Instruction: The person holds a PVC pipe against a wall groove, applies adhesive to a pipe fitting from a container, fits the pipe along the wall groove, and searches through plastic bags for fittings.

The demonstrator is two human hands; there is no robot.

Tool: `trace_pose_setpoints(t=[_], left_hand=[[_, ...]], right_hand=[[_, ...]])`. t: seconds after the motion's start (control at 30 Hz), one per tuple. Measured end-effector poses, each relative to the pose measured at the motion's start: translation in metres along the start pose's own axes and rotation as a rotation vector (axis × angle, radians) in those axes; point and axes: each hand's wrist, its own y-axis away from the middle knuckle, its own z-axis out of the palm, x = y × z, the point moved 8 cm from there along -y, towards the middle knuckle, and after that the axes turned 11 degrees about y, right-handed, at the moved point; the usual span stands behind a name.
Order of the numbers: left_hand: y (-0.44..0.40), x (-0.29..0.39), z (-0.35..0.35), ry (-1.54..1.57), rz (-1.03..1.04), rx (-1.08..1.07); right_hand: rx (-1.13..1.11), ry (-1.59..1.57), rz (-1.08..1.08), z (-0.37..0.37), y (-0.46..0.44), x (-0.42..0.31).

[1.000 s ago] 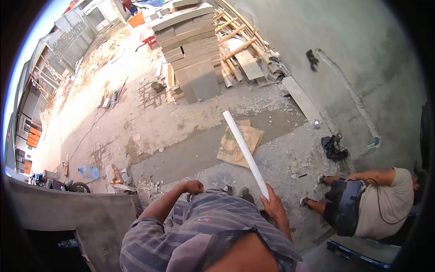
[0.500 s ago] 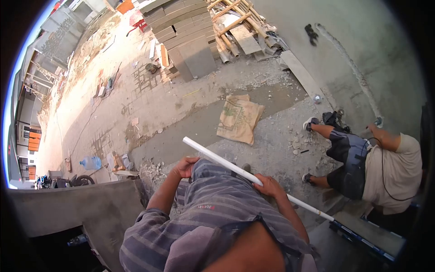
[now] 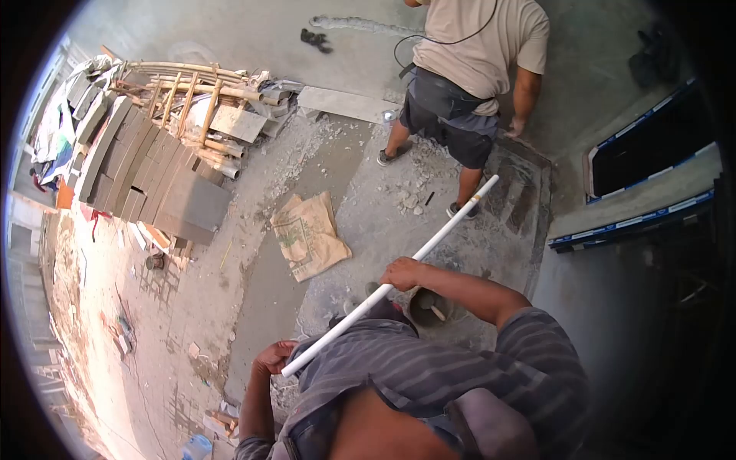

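Observation:
My right hand (image 3: 402,274) is closed around the middle of a long white plastic pipe (image 3: 349,322), which slants across the front of my body. A yellowish mark shows near its far end. My left hand (image 3: 274,357) is curled against my striped shirt (image 3: 368,345), just beside the pipe's near end; its fingertips are hidden, so I cannot tell what they hold. Below my right forearm stands a dark bucket (image 3: 423,310) with a light-coloured tool handle in it. A printed tan sack (image 3: 310,238) lies on the concrete floor ahead.
Ahead, a co-worker (image 3: 460,84) faces the grey wall, close to the pipe's far end. Rubble (image 3: 414,188) lies around their feet. Stacked grey blocks (image 3: 146,165) and bamboo poles (image 3: 199,88) stand at left. A blue-edged window frame (image 3: 636,222) is at right.
My view has swung right, bringing the co-worker to the upper middle. The pipe now slants up to the right, its far end near the co-worker's leg. My left hand is now beside its near end.

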Motion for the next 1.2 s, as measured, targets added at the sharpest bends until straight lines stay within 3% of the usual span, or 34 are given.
trace_pose_setpoints(t=[0.17, 0.23, 0.27, 0.37, 0.47, 0.5, 0.57, 0.6, 0.67, 0.77, 0.87, 0.97, 1.1, 1.2], left_hand=[[-0.002, -0.003, 0.04, -0.208, -0.228, 0.105], [-0.015, -0.007, 0.026, -0.368, -0.262, 0.169], [-0.019, 0.006, 0.038, -0.756, -0.2, 0.19], [-0.042, 0.015, 0.049, -1.263, 0.183, 0.171], [-0.022, 0.029, 0.118, -1.377, 0.483, 0.276], [-0.021, 0.028, 0.13, -1.351, 0.484, 0.311], [-0.021, 0.027, 0.15, -1.294, 0.486, 0.375], [-0.023, 0.023, 0.159, -1.434, 0.416, 0.441], [-0.032, 0.025, 0.172, -1.704, 0.305, 0.58], [-0.044, 0.027, 0.171, -1.816, 0.293, 0.658], [-0.045, 0.028, 0.176, -1.677, 0.34, 0.585], [-0.041, 0.024, 0.175, -1.746, 0.38, 0.584], [-0.051, 0.023, 0.175, -1.953, 0.324, 0.622], [-0.058, 0.023, 0.176, -2.055, 0.337, 0.665]], right_hand=[[0.135, 0.134, 0.128, -0.023, -0.011, -0.011], [0.188, 0.152, 0.183, -0.029, -0.012, -0.003], [0.21, 0.151, 0.214, -0.027, -0.01, -0.002], [0.202, 0.178, 0.287, -0.023, -0.005, 0.012], [0.38, 0.128, 0.29, -0.039, 0.02, 0.019], [0.437, 0.114, 0.294, -0.039, 0.027, 0.02], [0.255, 0.061, 0.306, -0.016, 0.036, 0.023], [0.163, 0.034, 0.307, -0.005, 0.042, 0.022], [-0.558, -0.255, 0.125, 0.048, 0.06, 0.017], [-0.499, -0.445, 0.081, 0.057, 0.075, 0.016], [0.459, -0.158, 0.168, 0.024, 0.091, 0.022], [0.681, 0.062, 0.294, -0.024, 0.132, 0.005], [0.139, -0.1, 0.376, 0.026, 0.113, 0.022], [-0.471, -0.522, 0.2, 0.078, 0.107, 0.037]])
